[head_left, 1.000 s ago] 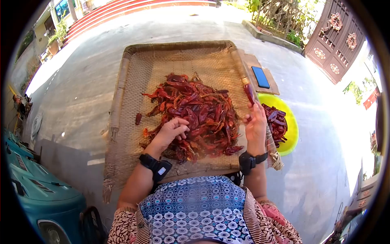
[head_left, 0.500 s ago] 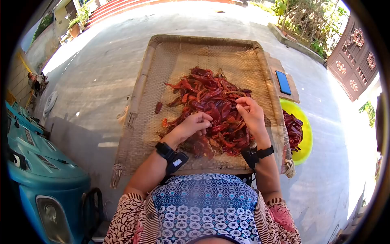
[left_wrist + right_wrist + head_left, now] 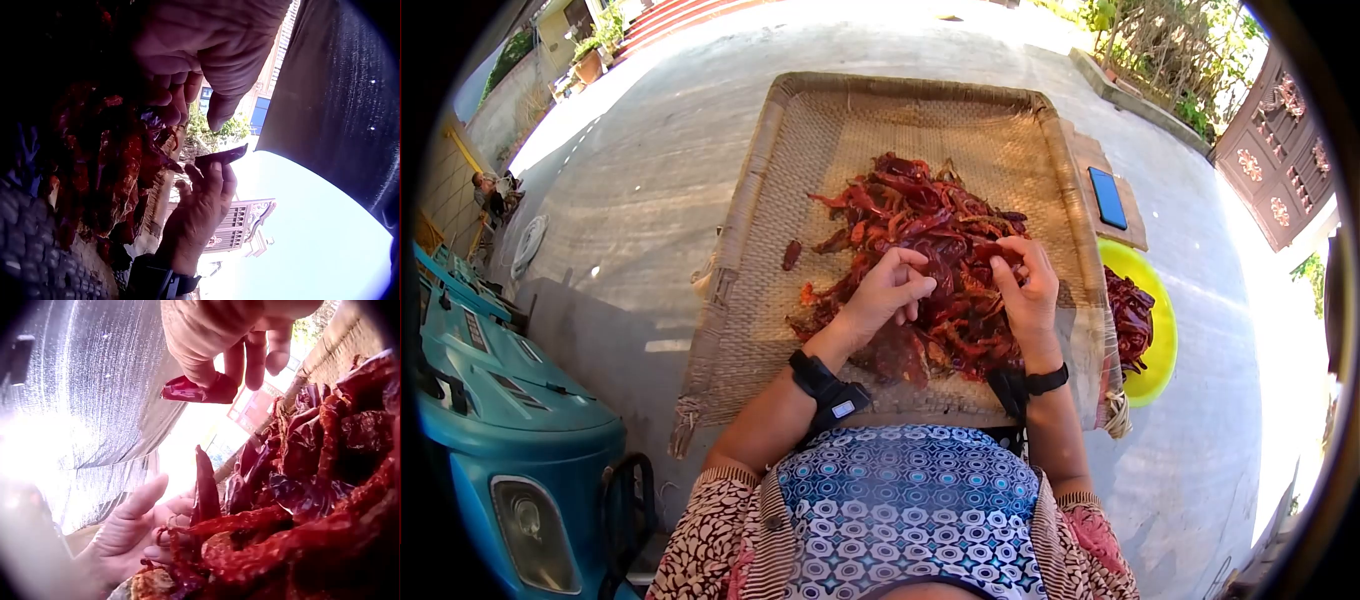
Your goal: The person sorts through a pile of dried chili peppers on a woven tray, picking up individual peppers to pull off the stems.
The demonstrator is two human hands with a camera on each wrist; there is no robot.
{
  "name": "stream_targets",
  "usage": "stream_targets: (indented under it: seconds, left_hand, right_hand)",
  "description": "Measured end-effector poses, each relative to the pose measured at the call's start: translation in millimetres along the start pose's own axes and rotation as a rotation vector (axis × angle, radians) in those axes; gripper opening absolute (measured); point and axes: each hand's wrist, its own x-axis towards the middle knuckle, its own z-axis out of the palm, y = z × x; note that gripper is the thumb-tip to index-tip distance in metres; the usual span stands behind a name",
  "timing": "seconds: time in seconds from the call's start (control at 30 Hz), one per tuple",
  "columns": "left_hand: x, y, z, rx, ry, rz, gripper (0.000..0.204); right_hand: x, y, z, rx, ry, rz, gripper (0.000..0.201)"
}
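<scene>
A heap of dried red chilies (image 3: 920, 220) lies in the middle of a woven tray (image 3: 840, 130) in front of me. My left hand (image 3: 905, 285) rests on the near left of the heap, its fingers curled round a chili (image 3: 203, 487) that stands up from the pile. On the heap's right side, my right hand (image 3: 1005, 262) pinches a single dark red chili (image 3: 992, 250) between thumb and fingers. The right wrist view shows that chili (image 3: 200, 390) lifted clear of the pile. The two hands are close together, a short gap apart.
A yellow bowl (image 3: 1168, 330) holding chilies (image 3: 1128, 315) sits on the ground past the tray's right edge. A blue phone (image 3: 1108, 197) lies on a board behind it. One stray chili (image 3: 791, 254) lies left of the heap. A teal vehicle (image 3: 500, 400) stands at my left.
My right hand came back from the tray's right edge by the bowl to the heap and picked up another chili. My left hand shifted slightly up the pile.
</scene>
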Motion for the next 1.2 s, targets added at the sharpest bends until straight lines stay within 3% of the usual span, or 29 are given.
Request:
stream_targets:
  seconds: [0.17,0.3,0.4,0.5,0.6,0.7,0.8,0.9,1.07,1.13,1.2]
  left_hand:
    - [-0.4,1.7,3.2,-0.036,-0.057,0.069,0.032]
    - [-0.8,-5.9,-5.1,-0.109,-0.043,0.031,0.026]
    - [-2.3,-8.1,-9.9,-0.142,-0.053,0.009,0.025]
    - [-5.0,-5.9,-6.5,-0.068,-0.037,0.055,0.023]
    - [-6.0,-6.8,-8.3,-0.084,0.017,0.093,0.021]
    - [-5.1,-11.7,-13.8,-0.205,0.046,0.098,0.019]
    - [-5.9,-15.3,-17.5,-0.285,0.062,0.1,0.019]
    - [-7.0,-16.8,-19.4,-0.308,0.062,0.104,0.019]
    - [-8.1,-16.5,-17.5,-0.251,0.025,0.084,0.02]
    - [-9.2,-15.2,-15.9,-0.201,0.008,0.062,0.021]
    - [-11.1,-13.3,-15.1,-0.181,-0.007,0.051,0.024]
  right_hand:
    - [-9.1,-10.0,14.4,0.001,-0.208,-0.11,0.024]
    - [-11.4,-27.1,13.3,0.175,-0.292,0.104,0.022]
    - [-16.4,-8.9,18.2,0.265,-0.383,0.219,0.025]
    - [-17.1,-9.3,12.5,0.31,-0.411,0.254,0.025]
    - [-17.6,10.4,9.4,0.609,-0.114,0.379,0.023]
    - [-11.7,30.8,-15.3,0.706,0.202,0.504,0.021]
    - [-6.6,43.5,-38.1,1.163,0.607,0.532,0.024]
    - [-3.6,36.4,-43.6,1.307,0.595,0.676,0.025]
    - [-3.4,7.9,8.4,0.469,-0.252,0.49,0.031]
    - [2.3,-17.7,22.7,-0.066,-0.315,0.336,0.031]
    - [-0.2,-22.4,34.7,-0.232,-0.301,0.153,0.029]
